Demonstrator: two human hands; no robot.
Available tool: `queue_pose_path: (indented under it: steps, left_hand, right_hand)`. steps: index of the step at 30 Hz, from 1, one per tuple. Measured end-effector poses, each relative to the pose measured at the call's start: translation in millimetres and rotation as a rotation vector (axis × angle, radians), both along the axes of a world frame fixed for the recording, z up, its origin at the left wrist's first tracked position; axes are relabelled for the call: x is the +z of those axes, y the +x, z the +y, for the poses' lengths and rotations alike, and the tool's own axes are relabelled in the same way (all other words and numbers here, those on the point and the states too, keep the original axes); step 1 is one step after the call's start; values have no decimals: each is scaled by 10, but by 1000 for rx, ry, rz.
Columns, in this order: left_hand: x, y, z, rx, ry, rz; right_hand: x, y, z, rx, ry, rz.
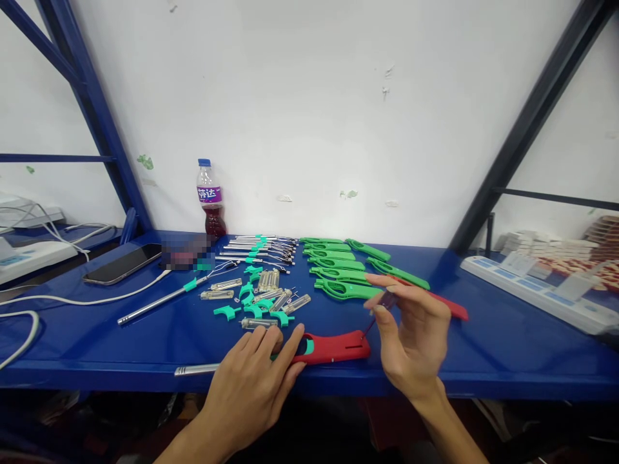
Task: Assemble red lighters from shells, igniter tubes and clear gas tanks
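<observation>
My left hand is closed around the red long-nosed lighter, pressing it to the table's front edge. Its metal tube sticks out to the left, and a teal trigger shows in its opening. In my right hand a small screwdriver with a see-through handle is pinched between the fingers. The thin shaft slants down to the right end of the red handle, at or very near a small hole. Behind my left hand lie loose teal triggers and clear fuel tanks.
Green handle shells lie in rows behind my right hand, with a red shell beside them. Metal tubes with wires, a drink bottle and a phone are further back. A power strip stands right.
</observation>
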State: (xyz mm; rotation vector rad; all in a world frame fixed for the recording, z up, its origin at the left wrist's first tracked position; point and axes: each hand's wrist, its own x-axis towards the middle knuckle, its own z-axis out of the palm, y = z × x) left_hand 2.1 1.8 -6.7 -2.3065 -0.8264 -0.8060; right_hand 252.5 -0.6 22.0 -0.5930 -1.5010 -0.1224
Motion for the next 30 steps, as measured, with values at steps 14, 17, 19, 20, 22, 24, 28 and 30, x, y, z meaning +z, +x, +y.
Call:
queue_pose_path:
  steps: [14,17,19,20,22,24,28,30]
  left_hand:
    - [8,3,2,29,14,-11]
    - [11,8,2,33,13,-15]
    - [13,10,-1,30,13,-14]
    - [15,10,-2,29,13,-14]
    - [18,9,-5,26,14,-13]
    - [20,6,-7,24,16,-14]
    - [24,3,-6,22,17,-16]
    - [25,4,-5,23,17,-19]
  right_hand:
    - [-52,21,12,-19,-87,-87]
    - [-55,35,18,-52,-84,-113]
    - [-61,43,25,-69,-62,-124]
    - [-64,45,29,-78,-50,-125]
    - [-68,48,30,-96,-35,-119]
    - [-60,55,18,-117,-47,-103]
    - [25,123,-29,-200,-140,-93]
    - [90,182,-47,-250,-207,-138]
